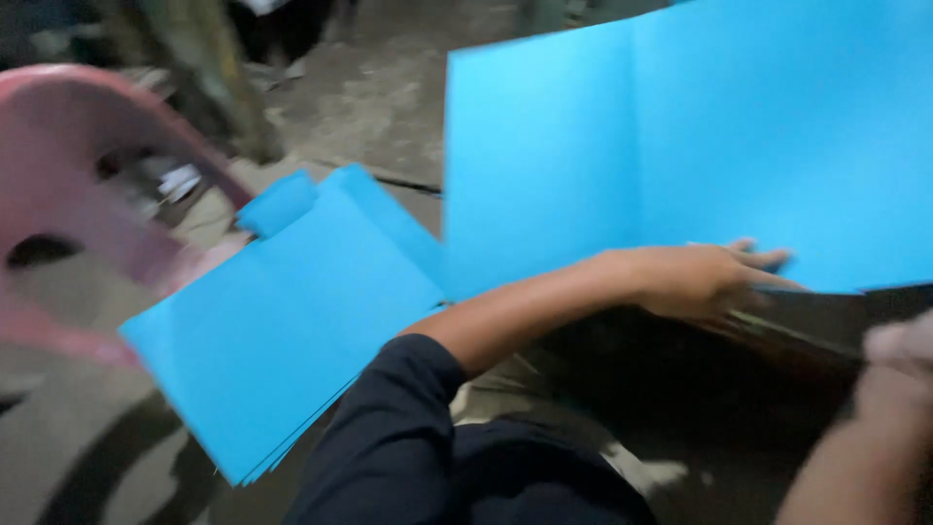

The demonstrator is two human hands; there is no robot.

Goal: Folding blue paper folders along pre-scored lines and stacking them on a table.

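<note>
Left hand [705, 280] reaches across and grips the lower edge of a big blue sheet [680, 136], fingers flat on its face. The sheet is bright sky blue, smooth and matte, with one vertical crease, raised at upper right above a dark surface [680, 389]. Right hand [899, 355] sits blurred at the frame's right edge; whether its fingers are gripping, I cannot tell. A stack of matching blue sheets [282, 321] lies lower left, beside a pink plastic chair [68, 175].
</note>
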